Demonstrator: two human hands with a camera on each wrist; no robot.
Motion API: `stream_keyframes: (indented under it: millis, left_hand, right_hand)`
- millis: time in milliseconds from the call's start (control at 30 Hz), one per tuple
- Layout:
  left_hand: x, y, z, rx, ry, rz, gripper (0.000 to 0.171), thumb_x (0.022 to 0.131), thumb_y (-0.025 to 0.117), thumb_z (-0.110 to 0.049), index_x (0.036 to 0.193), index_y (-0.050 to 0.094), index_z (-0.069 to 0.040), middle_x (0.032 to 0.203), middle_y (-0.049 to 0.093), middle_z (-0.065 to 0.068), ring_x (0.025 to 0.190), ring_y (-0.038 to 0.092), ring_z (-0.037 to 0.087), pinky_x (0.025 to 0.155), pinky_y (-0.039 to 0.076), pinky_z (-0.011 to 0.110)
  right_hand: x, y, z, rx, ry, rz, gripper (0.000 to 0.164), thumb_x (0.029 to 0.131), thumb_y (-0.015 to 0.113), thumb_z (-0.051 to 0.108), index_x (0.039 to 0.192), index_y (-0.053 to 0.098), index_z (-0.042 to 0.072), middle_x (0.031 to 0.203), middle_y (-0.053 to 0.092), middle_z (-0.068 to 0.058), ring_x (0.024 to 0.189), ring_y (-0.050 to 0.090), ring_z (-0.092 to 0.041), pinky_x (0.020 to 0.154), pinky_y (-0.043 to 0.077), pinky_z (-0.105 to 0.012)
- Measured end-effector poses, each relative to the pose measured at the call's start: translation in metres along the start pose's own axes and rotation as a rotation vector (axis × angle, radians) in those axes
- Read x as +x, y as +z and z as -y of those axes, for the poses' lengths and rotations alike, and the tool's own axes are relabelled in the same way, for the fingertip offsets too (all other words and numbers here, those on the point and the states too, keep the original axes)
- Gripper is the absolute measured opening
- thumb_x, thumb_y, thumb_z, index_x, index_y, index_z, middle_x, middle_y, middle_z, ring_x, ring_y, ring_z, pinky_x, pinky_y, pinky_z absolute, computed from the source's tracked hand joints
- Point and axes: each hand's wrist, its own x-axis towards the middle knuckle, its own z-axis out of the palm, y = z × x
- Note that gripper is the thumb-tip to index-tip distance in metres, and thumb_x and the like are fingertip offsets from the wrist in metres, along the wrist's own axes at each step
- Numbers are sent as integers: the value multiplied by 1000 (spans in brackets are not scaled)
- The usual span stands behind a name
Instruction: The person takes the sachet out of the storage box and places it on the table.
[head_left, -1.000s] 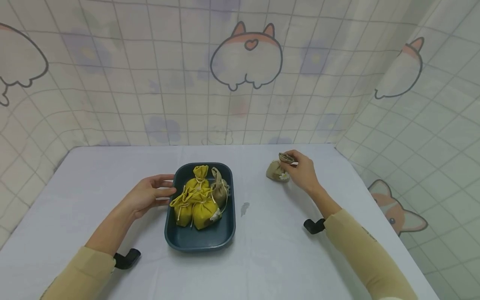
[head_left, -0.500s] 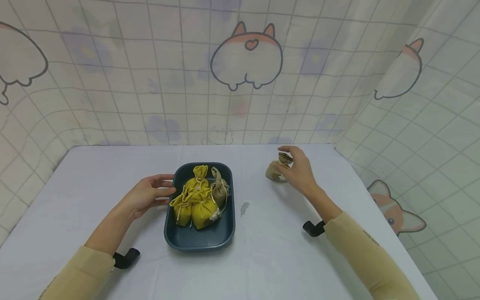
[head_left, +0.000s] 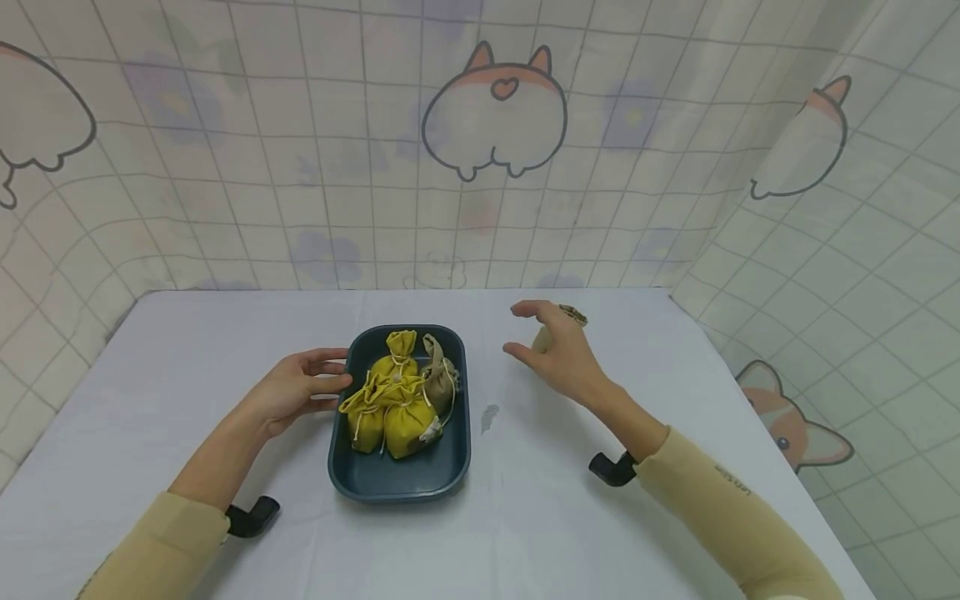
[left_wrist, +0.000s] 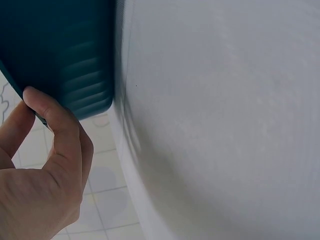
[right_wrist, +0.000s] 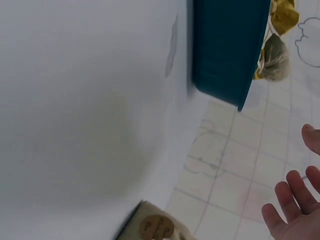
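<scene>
My left hand [head_left: 296, 387] rests its fingertips against the left side of a dark teal tray [head_left: 397, 486]; the left wrist view shows fingers [left_wrist: 60, 127] at the tray's rim. Inside the tray are several yellow drawstring pouches [head_left: 408, 429] and one beige drawstring pouch [head_left: 438, 385]. To the tray's right, my right hand [head_left: 566, 358] is held with thumb and forefinger spread apart, holding nothing. Partly hidden behind that hand, another beige drawstring pouch [head_left: 573, 315] stands on the table. Its fabric and round brown label [right_wrist: 156, 227] show low in the right wrist view.
A white cloth [head_left: 540, 517] covers the table, with a small grey mark [head_left: 489, 417] right of the tray. Behind and beside it hangs a checked curtain [head_left: 337, 208] with cartoon animal prints. Black wrist-worn pieces [head_left: 253, 517] sit below both hands.
My right hand has let go of the beige pouch's gathered top and moved left, in front of it, fingers spread. The pouch stays standing. My left hand and the tray have hardly moved.
</scene>
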Motion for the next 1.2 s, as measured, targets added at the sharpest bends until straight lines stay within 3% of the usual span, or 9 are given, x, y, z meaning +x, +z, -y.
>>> stream_keyframes:
  millis: [200,367,800,933,1200]
  left_hand:
    - [1,0,0,4,-2,0,70,101,70,-16,158,33,0,143,45,24,106,61,22,85,57,32]
    - [1,0,0,0,-6,-5,71,100,70,-16,158,33,0,144,45,24,106,62,21,85,58,31]
    - [0,1,3,-3,-34,-26,67,100,70,-14,156,36,-2,143,46,24,111,61,26,88,57,33]
    - [2,3,3,-5,-31,-17,67,100,70,-15,157,36,-1,145,46,25,112,61,27,88,58,34]
    - [-1,1,-1,9,-28,-20,67,101,68,-14,157,35,-2,145,45,25,114,60,29,88,57,33]
  right_hand:
    - [-5,16,19,61,-72,105,45,89,84,16,126,64,3,121,69,-8,113,63,-21,101,51,-40]
    - [-7,26,28,114,-121,185,41,90,83,15,125,64,2,120,69,-10,113,64,-20,100,52,-40]
    - [15,50,25,280,-8,360,48,92,78,7,135,58,-1,131,63,-13,124,59,-23,103,50,-34]
    - [22,55,22,287,-3,398,54,93,78,7,141,55,1,138,60,-12,129,57,-23,103,48,-27]
    - [40,62,15,284,-50,528,58,97,72,5,149,47,0,146,54,-15,130,56,-24,107,45,-31]
